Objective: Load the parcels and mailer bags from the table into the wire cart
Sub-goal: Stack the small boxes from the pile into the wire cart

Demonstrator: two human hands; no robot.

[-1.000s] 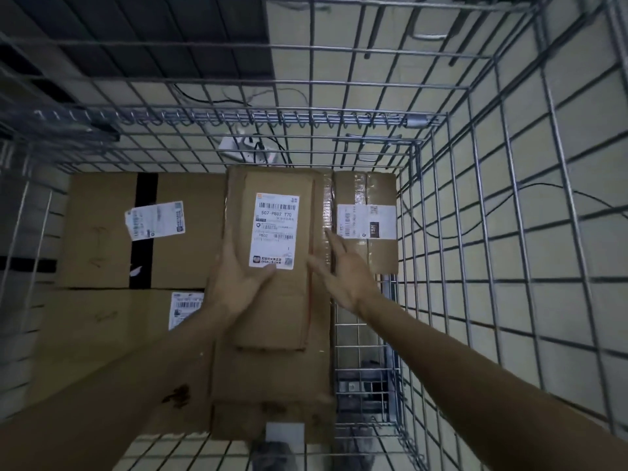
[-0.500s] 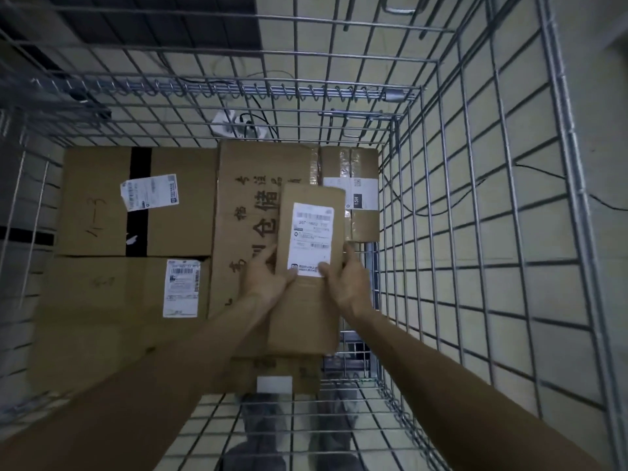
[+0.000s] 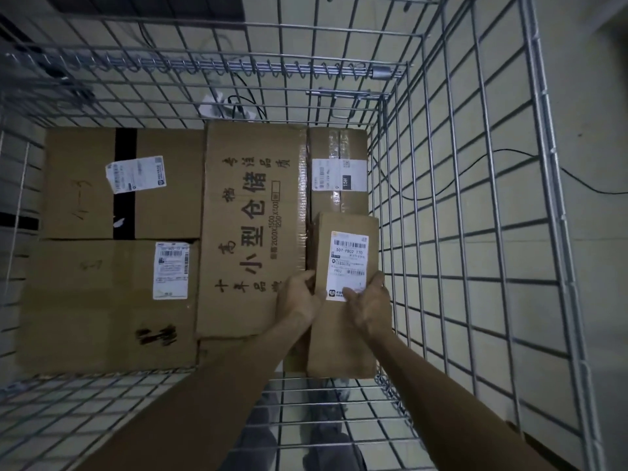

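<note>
I look down into the wire cart (image 3: 441, 232). A narrow brown parcel (image 3: 339, 338) with a white shipping label sits in the gap between a tall printed box (image 3: 251, 229) and the cart's right wall. My left hand (image 3: 297, 295) grips its left edge. My right hand (image 3: 370, 305) holds its right side, thumb over the label's lower corner. A small taped box (image 3: 338, 202) lies just beyond the parcel.
Two large cardboard boxes fill the left half: one with a black stripe (image 3: 122, 185) at the back, another (image 3: 105, 307) nearer me. The cart's wire floor (image 3: 326, 413) shows near the front, with shoes visible beneath. A cable runs over the tiled floor at right.
Both hands have carried the narrow parcel from on top of the printed box to the right and down into the gap by the right wall.
</note>
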